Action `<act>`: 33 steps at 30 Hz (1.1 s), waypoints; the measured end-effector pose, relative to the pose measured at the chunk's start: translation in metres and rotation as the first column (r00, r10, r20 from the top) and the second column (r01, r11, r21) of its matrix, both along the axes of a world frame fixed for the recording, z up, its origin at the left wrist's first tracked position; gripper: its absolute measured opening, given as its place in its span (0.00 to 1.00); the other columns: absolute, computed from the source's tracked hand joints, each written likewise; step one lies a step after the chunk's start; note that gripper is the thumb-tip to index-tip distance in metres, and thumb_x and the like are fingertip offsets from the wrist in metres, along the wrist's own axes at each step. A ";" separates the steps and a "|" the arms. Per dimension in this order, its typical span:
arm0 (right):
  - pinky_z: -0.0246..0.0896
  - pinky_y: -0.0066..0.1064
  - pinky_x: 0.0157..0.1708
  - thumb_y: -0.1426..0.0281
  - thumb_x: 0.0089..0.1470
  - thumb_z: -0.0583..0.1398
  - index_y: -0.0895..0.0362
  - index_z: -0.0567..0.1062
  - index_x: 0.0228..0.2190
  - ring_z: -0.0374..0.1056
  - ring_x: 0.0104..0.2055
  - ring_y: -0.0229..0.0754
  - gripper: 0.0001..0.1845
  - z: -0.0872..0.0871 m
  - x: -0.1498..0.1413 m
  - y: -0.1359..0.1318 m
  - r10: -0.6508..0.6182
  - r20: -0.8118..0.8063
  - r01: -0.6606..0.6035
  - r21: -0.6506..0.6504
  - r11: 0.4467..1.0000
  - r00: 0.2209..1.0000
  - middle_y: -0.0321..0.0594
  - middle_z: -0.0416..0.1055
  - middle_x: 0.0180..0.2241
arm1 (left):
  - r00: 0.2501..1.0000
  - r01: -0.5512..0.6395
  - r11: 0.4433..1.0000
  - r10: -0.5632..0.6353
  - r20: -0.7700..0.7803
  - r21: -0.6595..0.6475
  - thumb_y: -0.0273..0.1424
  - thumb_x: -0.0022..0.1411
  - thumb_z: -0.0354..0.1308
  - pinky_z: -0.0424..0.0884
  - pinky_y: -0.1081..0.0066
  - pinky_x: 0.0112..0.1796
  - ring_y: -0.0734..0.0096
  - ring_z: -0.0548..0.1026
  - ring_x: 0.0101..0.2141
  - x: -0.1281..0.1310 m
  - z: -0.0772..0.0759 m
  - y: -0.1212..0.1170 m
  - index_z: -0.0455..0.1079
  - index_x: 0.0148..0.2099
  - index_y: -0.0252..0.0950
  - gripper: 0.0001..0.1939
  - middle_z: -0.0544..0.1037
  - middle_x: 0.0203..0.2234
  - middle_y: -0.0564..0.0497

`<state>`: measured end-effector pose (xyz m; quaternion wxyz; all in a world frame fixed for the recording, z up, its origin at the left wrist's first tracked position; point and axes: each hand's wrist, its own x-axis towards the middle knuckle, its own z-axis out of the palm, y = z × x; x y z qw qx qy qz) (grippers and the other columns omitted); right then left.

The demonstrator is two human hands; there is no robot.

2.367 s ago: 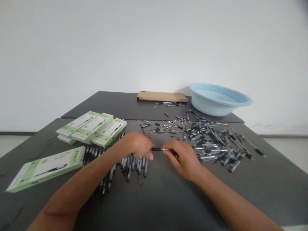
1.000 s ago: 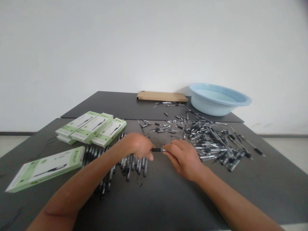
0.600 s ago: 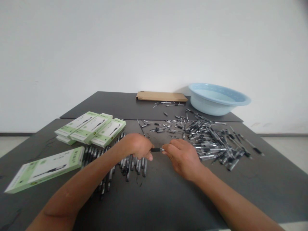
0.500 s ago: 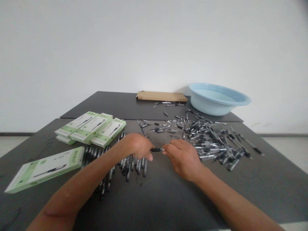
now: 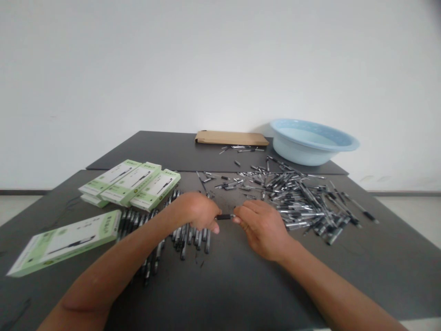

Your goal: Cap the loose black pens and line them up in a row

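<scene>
A pen [image 5: 225, 216] with a black grip lies level between my two hands, over the middle of the table. My left hand [image 5: 203, 212] pinches its left end, and my right hand [image 5: 260, 225] has its fingers closed around the other end. Only the dark middle section shows; both ends are hidden by fingers. Under and beside my left forearm lie rows of pens [image 5: 184, 241], side by side. To the right of my right hand spreads a loose heap of pen parts and pens [image 5: 299, 195], clear and black.
Several green and white pen boxes [image 5: 144, 184] are stacked at the left, with another pen box [image 5: 69, 241] nearer. A flat brown cardboard piece [image 5: 231, 138] lies at the back, beside a light blue basin [image 5: 306, 154]. The dark table [image 5: 220, 285] stands against a white wall.
Hardly anything differs. Both hands hold the same pen, which has shifted very slightly downward with my fingers.
</scene>
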<state>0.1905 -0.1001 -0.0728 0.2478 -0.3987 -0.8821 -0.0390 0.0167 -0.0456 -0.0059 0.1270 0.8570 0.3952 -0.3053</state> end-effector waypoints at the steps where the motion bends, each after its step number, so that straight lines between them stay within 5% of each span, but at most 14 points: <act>1: 0.48 0.32 0.31 0.68 0.63 0.49 0.57 0.70 0.30 0.59 0.31 0.42 0.13 0.000 0.000 0.000 0.000 -0.001 0.000 -0.004 1.000 1.000 0.39 0.66 0.27 | 0.998 0.004 1.000 -0.005 -0.059 -0.026 0.41 0.61 0.55 0.70 0.67 0.34 0.53 0.77 0.39 0.002 0.003 -0.001 0.69 0.56 0.39 0.23 0.79 0.44 0.41; 5: 0.50 0.32 0.32 0.65 0.64 0.48 0.57 0.70 0.31 0.61 0.31 0.42 0.15 -0.003 -0.002 0.000 -0.008 -0.048 0.007 -0.019 1.000 0.999 0.40 0.68 0.28 | 0.996 0.009 0.999 -0.013 -0.085 -0.044 0.40 0.63 0.52 0.68 0.67 0.35 0.53 0.75 0.43 0.002 0.012 -0.003 0.66 0.59 0.38 0.24 0.76 0.48 0.40; 13: 0.48 0.27 0.26 0.60 0.63 0.49 0.57 0.67 0.24 0.60 0.24 0.36 0.20 -0.004 -0.004 0.000 -0.071 -0.365 -0.015 -0.228 0.974 0.928 0.34 0.64 0.21 | 0.998 -0.037 0.995 0.032 -0.056 -0.095 0.39 0.63 0.52 0.65 0.70 0.29 0.59 0.77 0.35 -0.001 0.009 0.001 0.67 0.57 0.40 0.21 0.81 0.36 0.45; 25: 0.51 0.29 0.28 0.67 0.62 0.50 0.57 0.68 0.28 0.63 0.27 0.39 0.13 -0.006 -0.011 -0.006 -0.169 -0.292 0.105 -0.223 0.969 0.941 0.37 0.68 0.24 | 0.996 -0.011 0.996 0.003 -0.087 -0.092 0.41 0.64 0.53 0.66 0.70 0.28 0.58 0.77 0.33 0.005 0.009 0.000 0.64 0.60 0.39 0.25 0.81 0.37 0.42; 33: 0.52 0.28 0.28 0.69 0.61 0.50 0.57 0.66 0.28 0.62 0.27 0.39 0.11 -0.004 -0.014 -0.009 -0.124 -0.321 0.065 -0.189 0.980 0.939 0.37 0.66 0.25 | 0.998 -0.043 0.992 0.038 -0.043 -0.120 0.40 0.61 0.55 0.65 0.70 0.26 0.59 0.76 0.30 0.005 0.004 0.002 0.65 0.60 0.37 0.26 0.82 0.31 0.43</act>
